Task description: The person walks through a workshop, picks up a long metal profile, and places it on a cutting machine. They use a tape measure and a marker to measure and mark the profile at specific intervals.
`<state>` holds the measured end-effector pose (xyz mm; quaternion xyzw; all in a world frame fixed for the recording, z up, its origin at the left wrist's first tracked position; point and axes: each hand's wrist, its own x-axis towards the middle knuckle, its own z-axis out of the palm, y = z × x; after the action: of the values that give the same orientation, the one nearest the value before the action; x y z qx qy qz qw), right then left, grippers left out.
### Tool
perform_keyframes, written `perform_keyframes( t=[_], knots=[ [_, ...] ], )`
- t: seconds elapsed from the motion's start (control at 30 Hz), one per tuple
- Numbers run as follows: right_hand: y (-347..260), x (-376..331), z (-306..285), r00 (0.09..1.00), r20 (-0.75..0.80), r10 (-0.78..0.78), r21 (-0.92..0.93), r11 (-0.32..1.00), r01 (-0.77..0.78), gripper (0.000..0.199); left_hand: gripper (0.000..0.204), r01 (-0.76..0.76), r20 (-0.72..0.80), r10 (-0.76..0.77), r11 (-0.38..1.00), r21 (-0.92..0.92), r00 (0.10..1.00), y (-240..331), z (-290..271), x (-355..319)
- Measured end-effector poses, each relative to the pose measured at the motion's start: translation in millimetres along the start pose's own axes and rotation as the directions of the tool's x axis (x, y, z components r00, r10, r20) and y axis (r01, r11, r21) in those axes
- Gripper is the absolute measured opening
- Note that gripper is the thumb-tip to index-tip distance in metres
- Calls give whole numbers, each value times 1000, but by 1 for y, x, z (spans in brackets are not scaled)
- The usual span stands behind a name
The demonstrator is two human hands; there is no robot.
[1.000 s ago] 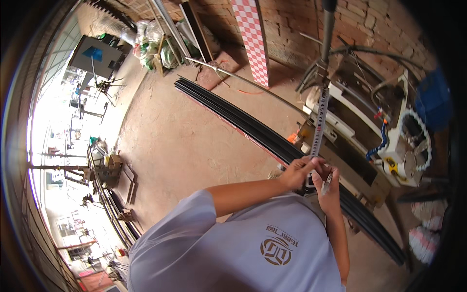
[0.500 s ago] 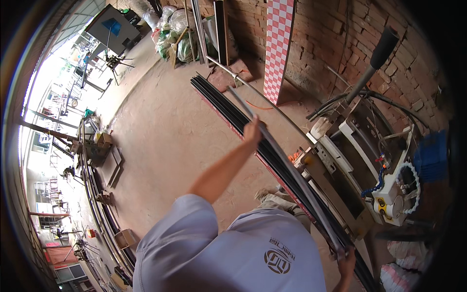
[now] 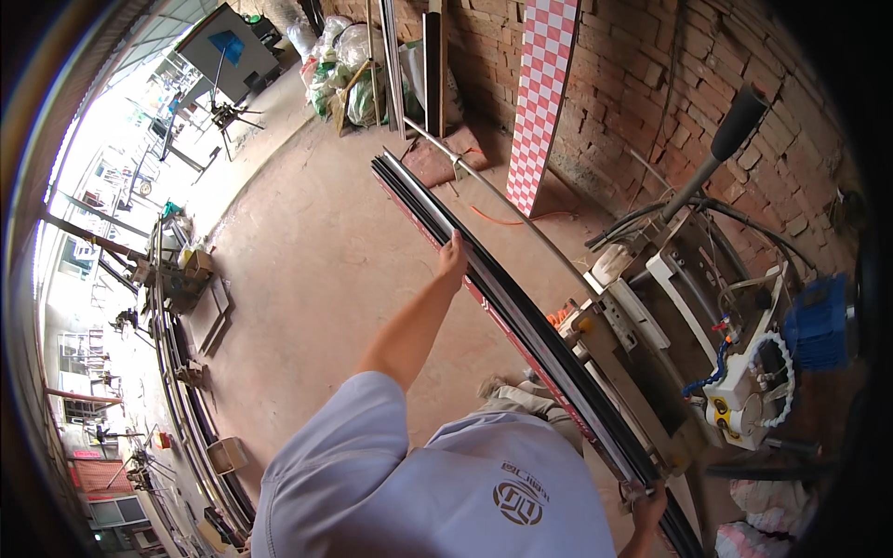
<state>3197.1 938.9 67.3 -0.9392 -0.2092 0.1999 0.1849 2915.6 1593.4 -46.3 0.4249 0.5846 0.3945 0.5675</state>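
Observation:
A long bundle of black bars (image 3: 558, 358) slants from the upper middle to the lower right, on a narrow red support (image 3: 502, 321). A long grey bar (image 3: 423, 195) lies along the bundle, level with the black ones. Toward the bar's far part, my left hand (image 3: 453, 259) is closed around it from the left side, thumb on top. Down by my body my right hand (image 3: 646, 504) is closed at the near part of the same bar; its fingers are partly hidden.
Right of the bundle stands a machine (image 3: 642, 363) with a black-gripped lever (image 3: 726, 135) and a blue motor (image 3: 819, 321). A metal rod (image 3: 493, 191) runs from it toward the brick wall (image 3: 633, 84). A red-and-white checked board (image 3: 542, 112) leans there. Filled bags (image 3: 344, 79) sit at the back.
Both hands have brought the grey bar down and left, from slanting above the bundle to lying along it. My left hand has shifted left and a little lower.

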Motion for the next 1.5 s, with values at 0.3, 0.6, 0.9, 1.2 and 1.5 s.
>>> perform_keyframes(
  t=[0.3,0.6,0.9,1.2,1.5],
  knots=[
    [-84,-5,36,1000,17,14,-80,997,-12,39,61,98,-16,-97,972,214,995,15,11,-31],
    [-91,-1,34,998,-61,24,-82,996,-29,42,58,136,-75,-121,960,244,990,-15,6,-1],
    [-103,-2,34,993,-57,99,-125,986,-106,44,69,154,159,-173,980,123,972,-52,-28,67],
    [-106,-9,26,995,-65,77,-46,996,-80,40,67,164,-83,-145,931,327,986,-21,-1,16],
    [-92,3,39,991,-130,13,-44,999,-19,50,59,-120,163,27,796,594,986,-50,-32,81]
  ],
)
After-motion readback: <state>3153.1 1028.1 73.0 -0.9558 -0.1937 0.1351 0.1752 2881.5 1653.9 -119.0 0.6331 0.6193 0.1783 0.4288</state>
